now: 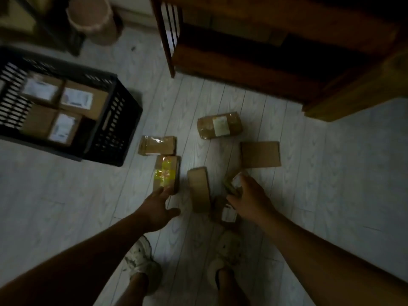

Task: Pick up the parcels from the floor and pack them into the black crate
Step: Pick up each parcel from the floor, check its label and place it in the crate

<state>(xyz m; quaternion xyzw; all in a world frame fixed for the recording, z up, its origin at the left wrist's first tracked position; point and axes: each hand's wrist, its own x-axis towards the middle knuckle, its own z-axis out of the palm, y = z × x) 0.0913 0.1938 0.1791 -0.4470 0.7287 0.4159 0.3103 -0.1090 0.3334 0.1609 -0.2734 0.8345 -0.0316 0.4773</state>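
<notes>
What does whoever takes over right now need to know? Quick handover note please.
Left hand: open, fingertips at the near end of the yellow-taped parcel, no grip yet.
Right hand: closed around a small parcel low over the floor; whether it is lifted is unclear.
Black crate: on the floor to the left, three labelled boxes visible inside, room left at its near right corner.
Left on the floor: a taped parcel beside the crate, a labelled one, a flat one, a plain box, and one under the right wrist.
</notes>
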